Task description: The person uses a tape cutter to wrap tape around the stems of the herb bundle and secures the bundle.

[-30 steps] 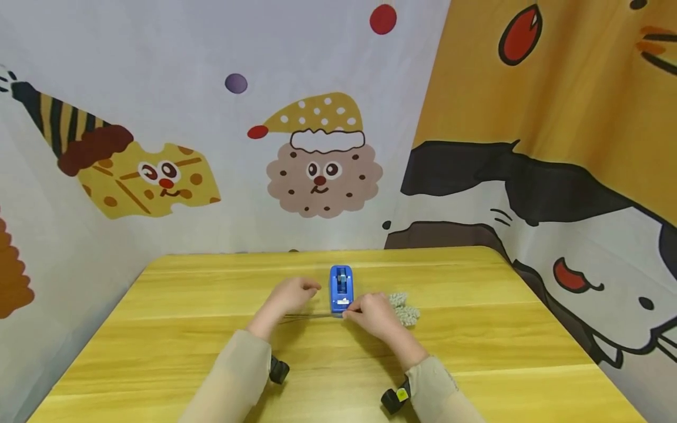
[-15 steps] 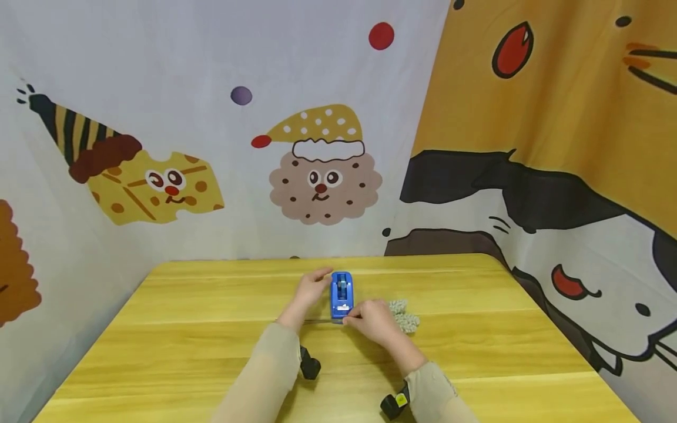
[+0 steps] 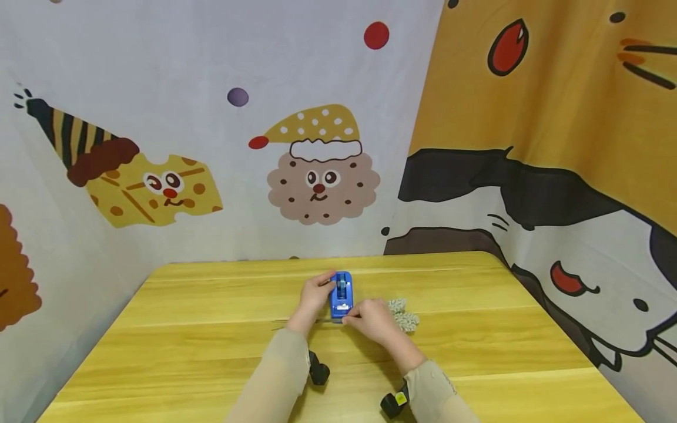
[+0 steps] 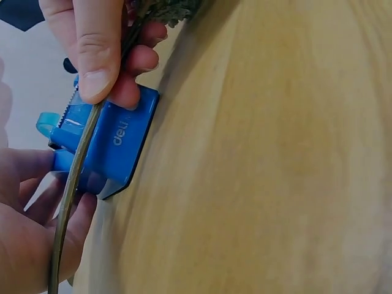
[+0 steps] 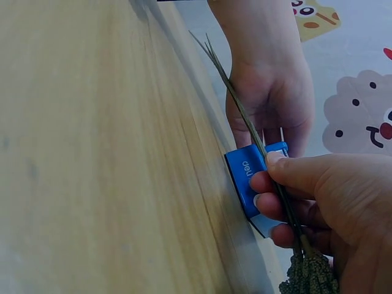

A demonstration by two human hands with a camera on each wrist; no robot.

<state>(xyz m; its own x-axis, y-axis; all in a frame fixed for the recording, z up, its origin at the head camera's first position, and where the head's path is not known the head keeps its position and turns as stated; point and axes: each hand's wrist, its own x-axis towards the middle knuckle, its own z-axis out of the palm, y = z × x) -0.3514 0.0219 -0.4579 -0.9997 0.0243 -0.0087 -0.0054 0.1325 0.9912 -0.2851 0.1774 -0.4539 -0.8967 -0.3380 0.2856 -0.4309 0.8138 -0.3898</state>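
A blue tape dispenser (image 3: 341, 304) stands on the table, its roll toward the far end. My left hand (image 3: 313, 295) grips its left side; in the left wrist view its fingers (image 4: 37, 164) meet the dispenser's body. A bluish curl of tape (image 4: 46, 124) shows by the toothed cutter. With thumb and fingers, my right hand (image 3: 374, 319) pinches the thin stems (image 5: 236, 101) of a small bunch of dried flowers at the dispenser's near end. Their grey-green, grainy heads (image 5: 309, 272) stick out on the right. The stems run leftward across the dispenser's front.
A wood-grain table (image 3: 211, 376) carries everything. Behind it hangs a cloth backdrop (image 3: 296, 70) printed with cartoon figures. Black wrist cameras are strapped to the left wrist (image 3: 319, 370) and the right wrist (image 3: 392, 404).
My left hand has moved right from beside the stems to the dispenser and now grips its side. The right hand stays on the stems. The head view has shifted slightly.
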